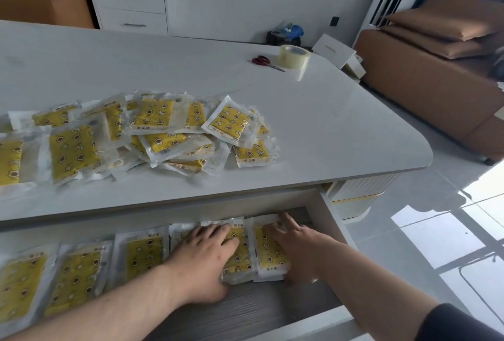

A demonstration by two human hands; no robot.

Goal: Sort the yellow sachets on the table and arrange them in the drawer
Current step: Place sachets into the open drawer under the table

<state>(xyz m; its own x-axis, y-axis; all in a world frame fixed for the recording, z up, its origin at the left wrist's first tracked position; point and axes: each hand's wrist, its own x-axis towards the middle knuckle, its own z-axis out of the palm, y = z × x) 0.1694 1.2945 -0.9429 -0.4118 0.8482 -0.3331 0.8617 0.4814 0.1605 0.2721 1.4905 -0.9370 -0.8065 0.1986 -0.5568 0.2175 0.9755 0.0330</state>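
Forearms (109, 313) reach into the open drawer (328, 218); left hand (204, 256) and right hand (297, 248), fingers extended flat, press the rightmost sachet stacks (270, 253). Slick wrappers could slide, overlap, or snag under the table (341, 122) edge. Unsorted pile (152, 133) lies above; scissors (266, 62) and tape roll (294, 56) well apart, obstructing nothing.

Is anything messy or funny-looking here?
Yes. The heap of sachets on the table is jumbled, with packets overlapping and tilted every way. The row of sachets in the drawer lies neatly side by side. Nothing looks torn or spilled.
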